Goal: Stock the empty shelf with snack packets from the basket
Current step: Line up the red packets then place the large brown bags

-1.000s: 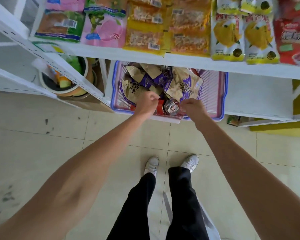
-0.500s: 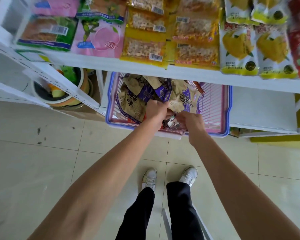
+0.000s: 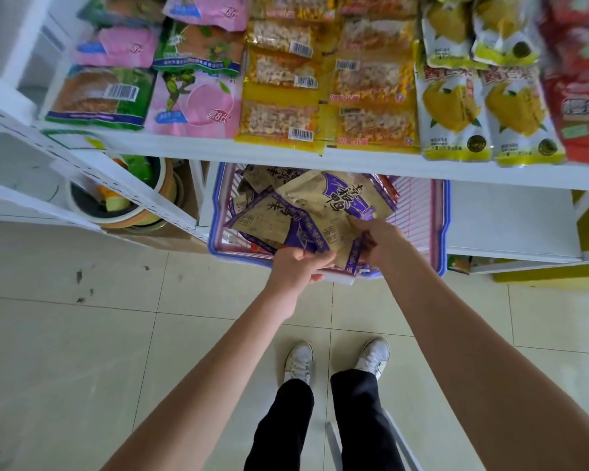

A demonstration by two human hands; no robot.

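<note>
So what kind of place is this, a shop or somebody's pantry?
Most likely a small shop, or a mock-up of one. The white display shelving carries barcoded snack packets laid out in rows by kind. A plastic shopping basket of brown-and-purple packets sits below them, apparently for restocking.

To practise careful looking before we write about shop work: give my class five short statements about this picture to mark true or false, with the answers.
1. The left hand and the right hand both grip brown-and-purple packets. True.
2. The basket stands on the floor. False: it sits on the lower shelf, under the upper shelf.
3. The upper shelf holds no goods. False: snack packets cover it.
4. The person wears white shoes. True.
5. The basket is green. False: it has pink sides and a blue rim.
</note>
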